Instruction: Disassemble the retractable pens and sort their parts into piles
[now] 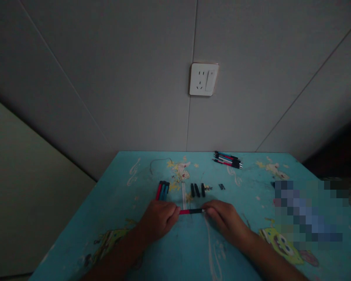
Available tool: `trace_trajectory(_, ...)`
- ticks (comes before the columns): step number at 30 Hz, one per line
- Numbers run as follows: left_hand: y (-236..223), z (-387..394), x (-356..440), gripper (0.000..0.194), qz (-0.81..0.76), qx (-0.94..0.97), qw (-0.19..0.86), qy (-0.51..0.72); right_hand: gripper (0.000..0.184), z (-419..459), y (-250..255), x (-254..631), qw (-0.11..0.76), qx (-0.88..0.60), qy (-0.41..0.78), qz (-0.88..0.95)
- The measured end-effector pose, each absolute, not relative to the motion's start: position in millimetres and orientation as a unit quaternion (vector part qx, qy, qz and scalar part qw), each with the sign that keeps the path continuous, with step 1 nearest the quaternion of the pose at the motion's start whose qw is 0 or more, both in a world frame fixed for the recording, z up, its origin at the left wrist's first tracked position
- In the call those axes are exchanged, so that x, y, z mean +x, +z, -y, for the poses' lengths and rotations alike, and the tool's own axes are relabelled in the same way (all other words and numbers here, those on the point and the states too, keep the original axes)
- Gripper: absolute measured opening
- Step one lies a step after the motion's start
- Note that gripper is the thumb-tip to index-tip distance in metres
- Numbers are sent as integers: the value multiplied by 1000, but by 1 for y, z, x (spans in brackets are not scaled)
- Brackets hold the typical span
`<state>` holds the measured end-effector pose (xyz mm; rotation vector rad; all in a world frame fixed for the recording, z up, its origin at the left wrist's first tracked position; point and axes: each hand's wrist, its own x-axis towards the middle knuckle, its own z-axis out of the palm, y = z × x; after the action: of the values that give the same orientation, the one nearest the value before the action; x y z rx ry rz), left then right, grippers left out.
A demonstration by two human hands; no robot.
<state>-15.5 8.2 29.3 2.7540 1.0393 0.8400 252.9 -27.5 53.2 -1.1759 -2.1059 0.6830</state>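
A red pen with a black grip (190, 211) lies level between my hands, just above or on the table. My left hand (160, 218) is closed around its red end. At the silver tip on the other end, the fingers of my right hand (222, 215) pinch together. Beyond my left hand lie red and blue pen barrels (163, 189) side by side. Thin white refills (183, 195) stretch away behind the pen. To their right are three black grips (197, 190) in a row, then some tiny dark pieces (221, 186).
A bundle of pens (228, 160) rests near the back edge of the blue cartoon-printed table (152, 253). On the right, a blurred-out patch (310, 212) hides something bluish. A wall socket (204, 79) is on the grey wall behind.
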Motion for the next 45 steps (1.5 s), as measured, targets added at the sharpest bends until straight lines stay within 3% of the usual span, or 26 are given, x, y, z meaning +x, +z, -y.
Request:
trace_trajectory(8, 28, -8, -14, 34, -332, 908, -7, 257, 35, 24, 45, 250, 280, -474, 275, 788)
trace_trajectory(16, 32, -7, -13, 35, -355, 905, 16, 236, 14, 24, 40, 251, 349, -465, 251, 774)
trace_trajectory(20, 30, -9, -14, 35, -349, 902, 16, 252, 26, 24, 41, 248, 347, -469, 259, 770)
trace_trajectory(25, 30, -10, -14, 35, -354, 895, 15, 271, 26, 24, 41, 244, 366, -471, 278, 753)
trace_trajectory(32, 23, -9, -20, 32, -363, 891, 60, 267, 22, 24, 44, 241, 442, -440, 276, 731)
trace_trajectory(45, 21, -9, -17, 30, -374, 877, 145, 266, 20, 26, 54, 247, 483, -448, 204, 724)
